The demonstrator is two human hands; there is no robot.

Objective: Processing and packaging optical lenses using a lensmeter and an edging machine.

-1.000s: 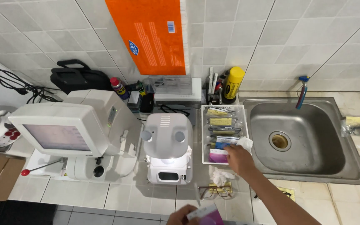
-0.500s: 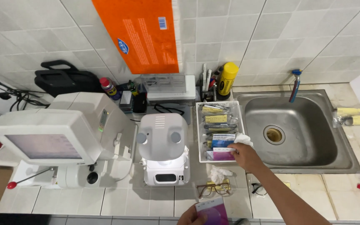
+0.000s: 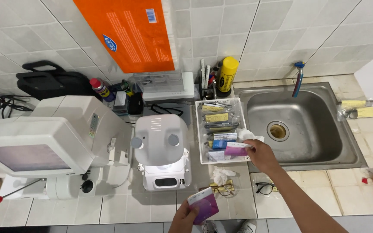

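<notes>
Right hand [image 3: 262, 154] pinched a purple packet [image 3: 235, 149] at the white tray's [image 3: 200, 129] edge beside the sink [image 3: 307, 125]; left hand [image 3: 184, 218] gripped a purple box [image 3: 203, 204].

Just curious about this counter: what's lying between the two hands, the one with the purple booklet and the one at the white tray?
Between the left hand and right hand, the head view shows gold-rimmed glasses and crumpled tissue.

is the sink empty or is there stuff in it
Empty. The steel sink shows a bare basin with only its drain visible; no water or items inside. The white tray beside it holds the packets.
</notes>
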